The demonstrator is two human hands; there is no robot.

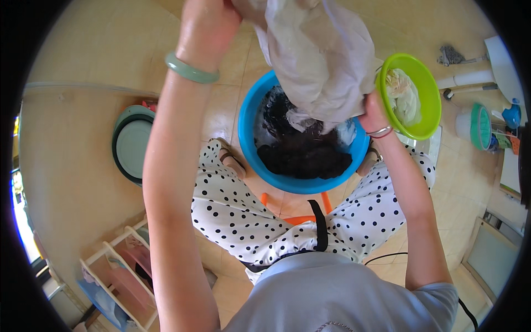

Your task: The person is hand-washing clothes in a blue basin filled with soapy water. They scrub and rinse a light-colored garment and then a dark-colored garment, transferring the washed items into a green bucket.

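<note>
A wet, pale off-white garment [323, 61] hangs stretched between my hands, over the far side of a round blue basin [249, 144]. My left hand [215, 19] is raised high at the top edge, closed on the upper part of the cloth; its fingertips are partly cut off. Lower down, my right hand [376, 114] grips the cloth's lower right side, beside the green basin. The garment's lower end dips toward dark clothes [304, 157] lying in sudsy water. What kind of garment it is does not show.
A lime-green basin [434, 105] with white cloth [405, 97] stands right of the blue one. Stacked grey-green basins [133, 145] lean at the left wall, above a white rack [105, 265]. An orange stool [300, 219] is between my legs. Cleaning tools line the right wall.
</note>
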